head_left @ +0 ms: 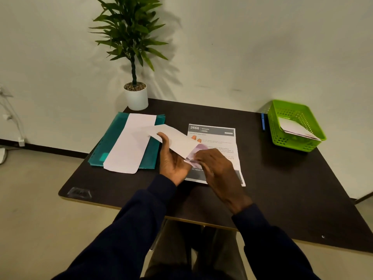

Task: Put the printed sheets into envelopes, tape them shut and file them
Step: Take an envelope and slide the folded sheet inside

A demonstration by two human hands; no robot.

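Item 1, envelope (173, 138): white, long, held off the table just above the top left corner of the printed sheet (218, 150), slanting down from far left to near right. Its open end, with a purplish lining showing, points toward you.

Item 2, your left hand (173, 160): cupped under the envelope, thumb over its near edge and fingertips showing past its far edge; it clasps the envelope.

Item 3, your right hand (218, 168): at the envelope's mouth, fingers bunched on the flap or lining. Whether it pinches the flap alone or also a folded paper, you cannot tell.

Item 4, printed sheet: flat on the table (282, 188), headed "2666 KITCHEN", partly under your right hand, unfolded and not yet in any envelope.

Item 5, spare envelope (129, 144): left of the printed sheet, lying lengthwise on a teal plastic folder (113, 138).

Item 6, green basket (294, 126): well to the right of the sheet at the table's far right corner, with white paper or an envelope (292, 126) already inside; a blue pen (263, 122) just to its left.

Item 7, potted plant (133, 57): beyond the folder, against the wall.

Step in hand, as judged: opening the envelope ready for loading. Next move calls for the mouth held wide by your left hand while your right folds the flat sheet narrow enough to slide in. No tape is identifiable; a clear object (79, 193) at the near left table edge may be it
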